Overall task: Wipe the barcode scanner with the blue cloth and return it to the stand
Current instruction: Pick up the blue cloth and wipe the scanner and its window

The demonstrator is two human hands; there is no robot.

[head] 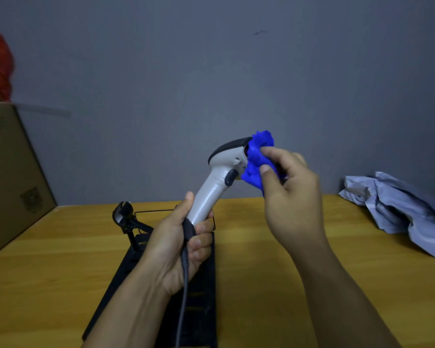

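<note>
The black cable [185, 292] is seen nearest, hanging down from the butt of the handle past the left wrist. Just above it, the left hand [183, 244] is wrapped round the lower handle of the barcode scanner [219, 177], its fingers [201, 237] clamped together on the grip, thumb laid up the near side. The scanner is thus held in the air above the bench [60, 259], clear of the black stand [126, 217], whose cradle is seen just left of those fingers, on a dark slotted base.

Beyond the left hand and to its right, the blue cloth [256, 156] is bunched and pinched between the thumb and fingers of the right hand [291, 187], and is pressed against the front face of the scanner's head.

The wiping step is judged to be in hand. It would be done well if the handle were kept steady in the left hand while the cloth is drawn across the window with light pressure, the trigger being left unpressed, and the head's sides and top then covered.

The scanner's long axis is tilted, rising from the clamped fingers up and to the right; the head is pointed rightward and away, into the cloth.

Farther right, a crumpled grey cloth [399, 209] lies on the bench; at far left a cardboard box [8, 172] stands.
</note>
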